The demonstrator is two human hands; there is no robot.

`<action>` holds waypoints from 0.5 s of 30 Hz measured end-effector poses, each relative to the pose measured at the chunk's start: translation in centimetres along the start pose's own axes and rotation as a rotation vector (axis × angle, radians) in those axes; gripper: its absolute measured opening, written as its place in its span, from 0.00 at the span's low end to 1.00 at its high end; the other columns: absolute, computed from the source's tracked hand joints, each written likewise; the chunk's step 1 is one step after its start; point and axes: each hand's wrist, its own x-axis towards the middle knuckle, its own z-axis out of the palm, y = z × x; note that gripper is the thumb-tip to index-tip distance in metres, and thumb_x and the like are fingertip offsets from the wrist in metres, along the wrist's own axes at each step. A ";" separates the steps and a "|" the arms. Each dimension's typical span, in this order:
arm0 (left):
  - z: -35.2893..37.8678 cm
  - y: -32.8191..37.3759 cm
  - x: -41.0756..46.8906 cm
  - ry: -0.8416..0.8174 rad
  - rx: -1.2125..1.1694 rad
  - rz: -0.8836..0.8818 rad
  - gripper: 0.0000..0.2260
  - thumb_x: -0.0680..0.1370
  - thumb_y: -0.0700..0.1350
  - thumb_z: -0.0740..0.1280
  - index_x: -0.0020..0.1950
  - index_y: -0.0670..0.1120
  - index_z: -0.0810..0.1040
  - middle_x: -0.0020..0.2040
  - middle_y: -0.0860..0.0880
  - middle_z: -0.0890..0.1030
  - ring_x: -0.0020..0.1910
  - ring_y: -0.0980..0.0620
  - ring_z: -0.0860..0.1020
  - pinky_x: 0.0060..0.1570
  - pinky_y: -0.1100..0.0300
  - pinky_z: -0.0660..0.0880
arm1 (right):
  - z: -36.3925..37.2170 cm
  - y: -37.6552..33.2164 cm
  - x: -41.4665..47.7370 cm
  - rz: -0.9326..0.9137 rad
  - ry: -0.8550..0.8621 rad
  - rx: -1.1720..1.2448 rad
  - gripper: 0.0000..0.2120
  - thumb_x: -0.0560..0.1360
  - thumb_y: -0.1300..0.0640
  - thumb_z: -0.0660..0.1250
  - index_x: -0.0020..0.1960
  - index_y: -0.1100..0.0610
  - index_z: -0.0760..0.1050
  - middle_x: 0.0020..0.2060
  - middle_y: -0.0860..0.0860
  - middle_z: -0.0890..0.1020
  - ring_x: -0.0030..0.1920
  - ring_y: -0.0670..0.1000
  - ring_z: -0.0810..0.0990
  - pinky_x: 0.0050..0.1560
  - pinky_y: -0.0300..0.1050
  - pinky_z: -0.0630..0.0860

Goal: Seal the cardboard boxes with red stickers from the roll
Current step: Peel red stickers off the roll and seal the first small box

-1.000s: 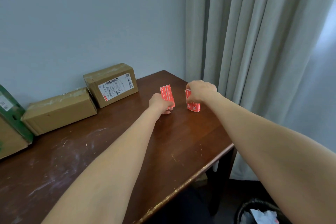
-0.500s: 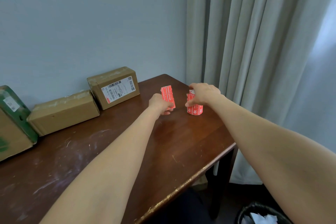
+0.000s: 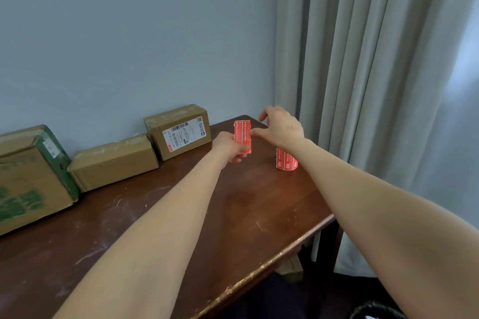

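My left hand point(image 3: 229, 147) grips the lower end of a short strip of red stickers point(image 3: 242, 133) and holds it upright above the wooden table point(image 3: 233, 210). My right hand point(image 3: 281, 127) hovers just right of the strip with fingers spread, its thumb tip at the strip's right edge. The red sticker roll point(image 3: 286, 162) stands on end on the table below my right wrist, untouched. Three cardboard boxes line the wall: a labelled one point(image 3: 178, 129), a plain one point(image 3: 114, 160) and a large green-printed one point(image 3: 28, 179).
A grey curtain point(image 3: 363, 85) hangs right of the table's far corner. The table's worn front edge point(image 3: 272, 261) runs diagonally at lower right. A dark bin rim point(image 3: 373, 312) shows on the floor at bottom right.
My right hand has let go of the roll, lifted and moved left to the strip. The roll stays standing on the table. My left hand keeps holding the strip.
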 end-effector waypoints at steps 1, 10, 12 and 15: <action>-0.5 0.0 -0.2 0.001 -0.001 0.005 0.13 0.74 0.37 0.71 0.58 0.39 0.78 0.48 0.42 0.83 0.41 0.51 0.82 0.46 0.56 0.81 | 0.4 -0.6 0.2 0.008 -0.031 0.069 0.26 0.70 0.40 0.71 0.62 0.54 0.72 0.55 0.51 0.77 0.55 0.53 0.78 0.50 0.47 0.72; -5.8 -0.3 -0.6 0.027 0.052 0.039 0.07 0.72 0.36 0.71 0.50 0.38 0.81 0.43 0.41 0.84 0.39 0.48 0.81 0.46 0.53 0.79 | 5.3 -5.0 2.8 0.065 -0.273 0.506 0.06 0.71 0.52 0.73 0.39 0.53 0.81 0.35 0.49 0.81 0.38 0.46 0.76 0.41 0.40 0.70; -7.0 -0.7 -0.3 0.048 0.077 0.028 0.07 0.71 0.38 0.74 0.48 0.39 0.82 0.44 0.41 0.84 0.39 0.48 0.80 0.43 0.55 0.79 | 6.2 -6.0 3.4 0.094 -0.265 0.544 0.07 0.71 0.55 0.73 0.35 0.53 0.79 0.29 0.48 0.77 0.32 0.44 0.73 0.36 0.39 0.68; -9.2 -1.5 0.7 0.156 0.105 0.024 0.08 0.70 0.45 0.76 0.37 0.44 0.78 0.37 0.45 0.82 0.34 0.52 0.79 0.40 0.57 0.79 | 7.4 -7.4 4.8 0.152 -0.240 0.584 0.12 0.71 0.57 0.70 0.29 0.52 0.75 0.28 0.48 0.77 0.32 0.46 0.73 0.37 0.41 0.70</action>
